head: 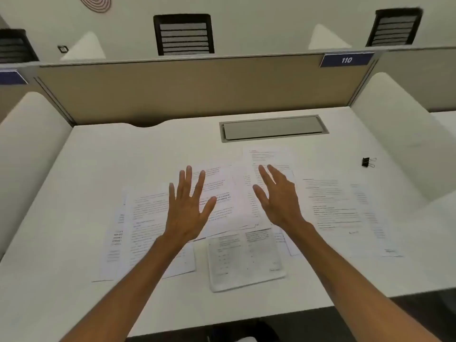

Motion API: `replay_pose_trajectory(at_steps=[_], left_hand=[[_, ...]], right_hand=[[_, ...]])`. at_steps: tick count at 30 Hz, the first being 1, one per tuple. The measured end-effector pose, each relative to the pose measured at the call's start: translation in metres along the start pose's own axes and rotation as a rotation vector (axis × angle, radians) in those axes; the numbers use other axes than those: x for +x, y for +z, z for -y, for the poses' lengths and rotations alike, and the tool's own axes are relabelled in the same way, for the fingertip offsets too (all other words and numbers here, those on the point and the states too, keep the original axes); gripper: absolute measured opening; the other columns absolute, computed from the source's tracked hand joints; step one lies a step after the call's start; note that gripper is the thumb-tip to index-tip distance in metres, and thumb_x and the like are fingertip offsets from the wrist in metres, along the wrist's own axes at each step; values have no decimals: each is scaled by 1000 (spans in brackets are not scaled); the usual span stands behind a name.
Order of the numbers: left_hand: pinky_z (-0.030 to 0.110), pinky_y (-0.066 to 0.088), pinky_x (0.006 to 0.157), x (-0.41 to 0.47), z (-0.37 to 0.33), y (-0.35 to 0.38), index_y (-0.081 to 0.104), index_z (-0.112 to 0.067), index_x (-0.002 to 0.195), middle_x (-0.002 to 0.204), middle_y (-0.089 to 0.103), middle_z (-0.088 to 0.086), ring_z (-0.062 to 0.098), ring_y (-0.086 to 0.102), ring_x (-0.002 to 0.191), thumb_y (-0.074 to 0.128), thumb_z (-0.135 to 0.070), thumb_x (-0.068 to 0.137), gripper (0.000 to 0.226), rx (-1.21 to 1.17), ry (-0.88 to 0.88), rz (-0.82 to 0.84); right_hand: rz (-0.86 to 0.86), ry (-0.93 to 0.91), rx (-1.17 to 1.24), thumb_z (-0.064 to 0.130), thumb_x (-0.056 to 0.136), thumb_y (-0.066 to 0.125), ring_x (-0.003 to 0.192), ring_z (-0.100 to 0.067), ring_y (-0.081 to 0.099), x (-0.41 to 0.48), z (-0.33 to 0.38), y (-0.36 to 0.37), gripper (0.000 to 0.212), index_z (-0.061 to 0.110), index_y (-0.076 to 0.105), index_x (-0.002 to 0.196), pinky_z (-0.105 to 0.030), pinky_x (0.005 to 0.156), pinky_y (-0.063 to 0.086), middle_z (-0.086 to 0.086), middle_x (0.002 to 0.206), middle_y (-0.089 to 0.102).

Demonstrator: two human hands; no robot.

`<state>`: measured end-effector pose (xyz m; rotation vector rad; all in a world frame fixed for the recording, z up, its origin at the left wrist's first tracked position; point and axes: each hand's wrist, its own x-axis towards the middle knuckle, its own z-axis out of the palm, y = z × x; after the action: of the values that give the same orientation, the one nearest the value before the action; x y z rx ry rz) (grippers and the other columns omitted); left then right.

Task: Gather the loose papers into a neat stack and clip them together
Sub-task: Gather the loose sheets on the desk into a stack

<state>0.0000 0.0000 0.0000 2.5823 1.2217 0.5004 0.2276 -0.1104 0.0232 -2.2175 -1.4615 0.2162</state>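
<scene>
Several loose printed papers lie scattered and overlapping across the middle of the white desk. More sheets spread to the left and to the right. My left hand hovers over the middle sheets with fingers spread, holding nothing. My right hand hovers beside it over the upper sheets, also spread and empty. A black binder clip sits alone on the desk at the far right, well away from both hands.
A grey cable hatch is set into the desk behind the papers. A tan partition with a blue "110" label closes the back. White side panels flank the desk. Black chairs stand beyond.
</scene>
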Motion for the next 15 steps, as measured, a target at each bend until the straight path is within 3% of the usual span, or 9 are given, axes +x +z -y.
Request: replay_pose_trajectory(at_steps=[5,9,15], left_hand=[[52,-5,124,-21,5,52,-4,-30,160,167,-19,3,21,-24,153,-6,-81,83,92,-6,-154,237],[53,-8,124,-27,10,83,-9,-30,159,166,-22,7,25,-24,152,-22,-82,72,102,90,-223,388],[54,-12,123,-36,6,105,-12,-30,158,166,-21,9,26,-20,154,0,-74,87,84,179,-230,479]], right_hand=[[232,169,-29,45,103,41,147,-27,29,-9,-23,37,58,21,32,155,-45,119,23,-7,162,31],[305,262,-26,40,100,51,141,-29,39,-9,-27,57,59,15,37,152,-43,114,34,-11,155,41],[287,350,-15,33,96,60,123,-31,46,0,-29,72,51,7,47,138,-43,98,45,-16,133,52]])
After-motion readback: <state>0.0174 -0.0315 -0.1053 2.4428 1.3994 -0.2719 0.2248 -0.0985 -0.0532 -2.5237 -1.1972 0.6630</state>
